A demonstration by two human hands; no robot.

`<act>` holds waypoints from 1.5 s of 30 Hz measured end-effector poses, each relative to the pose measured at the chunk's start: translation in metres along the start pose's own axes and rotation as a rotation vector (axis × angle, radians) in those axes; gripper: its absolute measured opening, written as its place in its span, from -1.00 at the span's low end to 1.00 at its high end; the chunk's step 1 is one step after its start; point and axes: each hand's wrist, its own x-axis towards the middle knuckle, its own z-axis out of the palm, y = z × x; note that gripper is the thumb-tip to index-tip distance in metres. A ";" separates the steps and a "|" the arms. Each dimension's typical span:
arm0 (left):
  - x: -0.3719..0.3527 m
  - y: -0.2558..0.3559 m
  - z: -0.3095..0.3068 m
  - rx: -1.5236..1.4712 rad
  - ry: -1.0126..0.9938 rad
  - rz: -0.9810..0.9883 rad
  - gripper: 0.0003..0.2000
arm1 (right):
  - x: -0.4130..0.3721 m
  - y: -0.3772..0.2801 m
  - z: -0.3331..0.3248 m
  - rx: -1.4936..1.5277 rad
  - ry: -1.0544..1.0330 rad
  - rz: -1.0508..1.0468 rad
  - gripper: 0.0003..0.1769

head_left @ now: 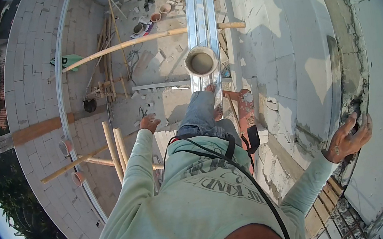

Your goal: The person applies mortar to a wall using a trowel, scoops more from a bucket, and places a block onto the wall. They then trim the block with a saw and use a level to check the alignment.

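My left hand hangs in the air at my side, fingers loosely curled and apart, with nothing in it. My right hand rests at the rough gap in the block wall on the right, thumb and fingers spread. No tool shows in it; part of the palm side is hidden. Beside that gap a long grey strip stands along the wall. In front of me a round bucket with grey wet mortar inside sits on shiny metal channels. My bare foot is on the channels just behind the bucket.
A bamboo pole crosses under the channels. A rusty red steel frame stands right of my legs. Rubble and several small pots lie on the floor far below. Upright bamboo poles stand at left, before a block wall.
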 end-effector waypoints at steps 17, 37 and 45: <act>0.000 -0.017 -0.003 -0.086 0.010 -0.233 -0.46 | 0.124 0.052 0.105 -0.301 0.307 -0.405 -0.69; 0.106 0.036 -0.022 -0.095 -0.021 -0.015 -0.44 | -0.043 0.014 0.013 -0.222 -0.384 0.079 -0.55; 0.069 0.012 0.006 -0.089 -0.098 -0.028 -0.45 | -0.109 0.053 0.009 -0.425 -0.681 0.187 -0.39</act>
